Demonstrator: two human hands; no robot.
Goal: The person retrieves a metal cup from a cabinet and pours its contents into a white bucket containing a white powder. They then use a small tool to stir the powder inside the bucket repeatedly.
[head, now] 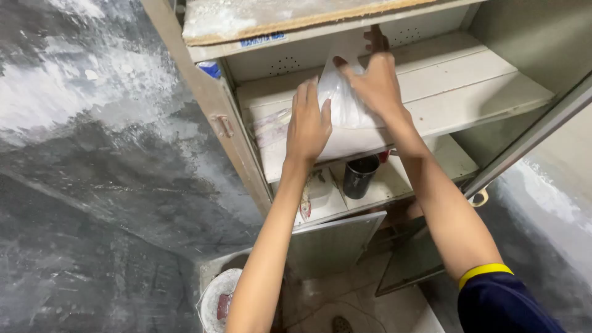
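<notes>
Item: clear plastic bag of white powder, upper centre of frame, resting on the middle shelf of an open metal cabinet.
Left hand: fingers straight and close together, flat against the bag's left side, gripping nothing.
Right hand: fingers spread over the bag's top right, pressing rather than closing.
Below: black cup on the lower shelf.
Handling judgement: support from both sides, keep the bag level, avoid snagging thin plastic on the shelf edge.

Clear plastic bag of white powder, bulging, sitting upright on the cupboard's pale middle shelf, near its front edge
</notes>
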